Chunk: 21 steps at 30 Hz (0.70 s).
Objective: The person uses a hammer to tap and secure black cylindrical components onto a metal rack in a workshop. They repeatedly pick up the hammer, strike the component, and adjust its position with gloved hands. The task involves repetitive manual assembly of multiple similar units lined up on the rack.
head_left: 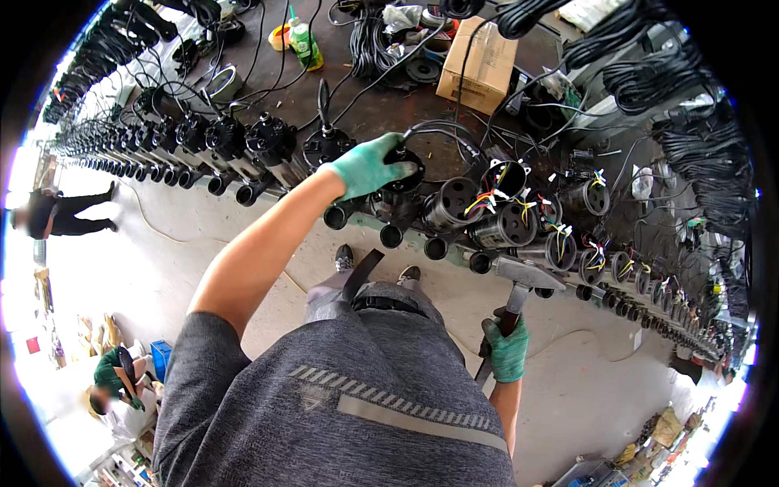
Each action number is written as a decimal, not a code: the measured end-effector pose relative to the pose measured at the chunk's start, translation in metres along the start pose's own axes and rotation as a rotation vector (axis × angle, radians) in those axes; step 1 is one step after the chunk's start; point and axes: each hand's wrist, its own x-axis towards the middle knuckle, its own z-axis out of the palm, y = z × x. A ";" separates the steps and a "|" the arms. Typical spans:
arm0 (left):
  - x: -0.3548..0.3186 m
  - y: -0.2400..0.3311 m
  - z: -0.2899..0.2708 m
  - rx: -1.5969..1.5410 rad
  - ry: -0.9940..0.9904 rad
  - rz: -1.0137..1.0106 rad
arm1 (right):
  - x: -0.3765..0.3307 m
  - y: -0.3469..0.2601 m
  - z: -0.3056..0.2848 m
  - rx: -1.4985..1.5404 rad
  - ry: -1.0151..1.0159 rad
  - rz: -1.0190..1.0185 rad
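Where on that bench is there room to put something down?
A mostly bare patch of bench lies between the gloved left hand and the cardboard box, bordered by black cables. The bench's near edge is crowded with black cylinders, with coloured wires right of that hand.

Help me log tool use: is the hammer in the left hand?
No, the right hand grips the hammer, while the left hand is on a round black part.

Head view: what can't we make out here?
All in the head view:
- Black cap: part of its top, hidden by the left hand; grip or light rest, can't tell.
- Hammer: part of the handle, covered by the right hand.
- Far-left cylinders: too small for detail.
- Cable coil: cut off by the top edge.
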 end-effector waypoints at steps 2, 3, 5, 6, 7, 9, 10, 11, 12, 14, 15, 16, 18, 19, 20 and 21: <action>0.015 -0.012 0.002 -0.012 -0.016 0.016 | -0.005 -0.008 0.014 -0.023 0.011 -0.004; 0.016 -0.012 0.001 -0.025 -0.034 0.029 | -0.008 -0.010 0.020 -0.051 0.026 -0.010; 0.014 -0.011 -0.002 -0.072 -0.069 0.030 | -0.010 -0.018 0.032 -0.104 0.047 -0.033; 0.016 -0.015 0.000 -0.025 -0.055 0.033 | -0.009 -0.023 0.039 -0.127 0.053 -0.049; 0.020 -0.020 0.002 0.022 -0.040 0.034 | -0.007 -0.029 0.046 -0.149 0.058 -0.066; 0.022 -0.019 -0.001 0.061 -0.092 -0.005 | -0.008 -0.046 0.060 -0.163 0.026 -0.059; 0.023 -0.017 -0.002 0.082 -0.106 -0.003 | -0.006 -0.054 0.067 -0.168 0.010 -0.055; 0.023 -0.016 -0.003 0.102 -0.120 0.000 | -0.003 -0.061 0.075 -0.162 -0.006 -0.051; 0.024 -0.017 -0.005 0.123 -0.132 0.004 | 0.002 -0.068 0.081 -0.156 -0.022 -0.049; 0.026 -0.025 -0.005 0.127 -0.117 0.059 | 0.012 -0.077 0.091 -0.146 -0.057 -0.034; 0.024 -0.023 -0.006 0.127 -0.113 0.061 | 0.021 -0.078 0.092 -0.144 -0.078 -0.024; 0.023 -0.021 -0.006 0.130 -0.108 0.063 | 0.029 -0.077 0.092 -0.139 -0.100 -0.016; 0.022 -0.023 -0.005 0.141 -0.093 0.069 | 0.038 -0.080 0.096 -0.118 -0.144 -0.016; 0.023 -0.024 -0.004 0.139 -0.080 0.074 | 0.040 -0.085 0.099 -0.123 -0.158 -0.005; 0.023 -0.026 -0.003 0.136 -0.068 0.080 | 0.043 -0.088 0.102 -0.128 -0.172 0.007; 0.021 -0.026 -0.003 0.123 -0.061 0.089 | 0.045 -0.089 0.105 -0.128 -0.168 0.019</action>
